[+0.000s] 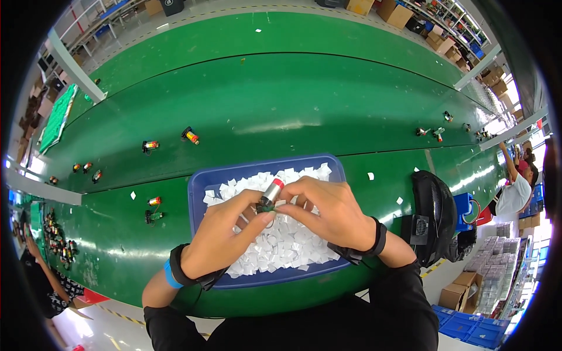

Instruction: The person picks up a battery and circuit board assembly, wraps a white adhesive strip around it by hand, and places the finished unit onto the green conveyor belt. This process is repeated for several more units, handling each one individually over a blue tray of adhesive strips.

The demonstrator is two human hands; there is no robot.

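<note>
Over a blue bin filled with small white square pieces, I hold up a small motor-like part. It has a silver cylinder with a red band at its top and a dark lower end with a bit of green. My left hand grips the dark end between thumb and fingers. From the other side, my right hand is closed with thumb and fingertips pressed at the same lower end. Whether a white piece is between the right fingertips is hidden. The part leans slightly to the right.
Similar parts lie on the green work surface, including two with orange-red bodies at the back left. A pile of parts is at the far left. A black bag stands right of the bin. Other people work at both sides.
</note>
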